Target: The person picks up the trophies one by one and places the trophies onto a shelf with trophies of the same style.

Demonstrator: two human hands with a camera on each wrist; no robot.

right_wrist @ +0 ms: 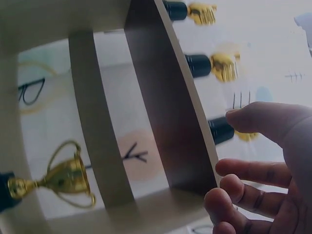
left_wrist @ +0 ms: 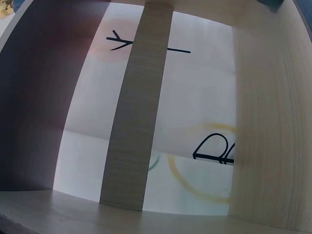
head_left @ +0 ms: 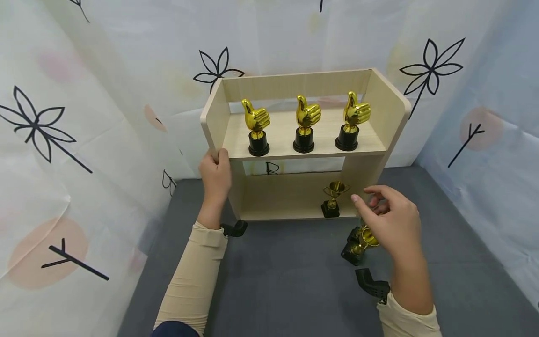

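Observation:
My left hand (head_left: 215,175) grips the left side edge of a pale wooden two-tier shelf (head_left: 278,199). Hovering by the shelf's lower right corner, my right hand (head_left: 393,217) has its fingers loosely bent, with nothing between thumb and fingers. A small gold cup trophy (head_left: 331,209) stands upright on the lower tier, at its right. Below the right hand, more gold cup trophy parts with black bases (head_left: 353,248) show on the table, partly hidden; how many I cannot tell. In the left wrist view only the shelf's inside (left_wrist: 273,122) appears, without the hand.
Along the upper tier stand three gold thumbs-up trophies, a left one (head_left: 258,144), a middle one (head_left: 303,140) and a right one (head_left: 347,139). A dark grey table (head_left: 286,281) carries the shelf. Patterned white cloth (head_left: 126,70) hangs behind and at both sides.

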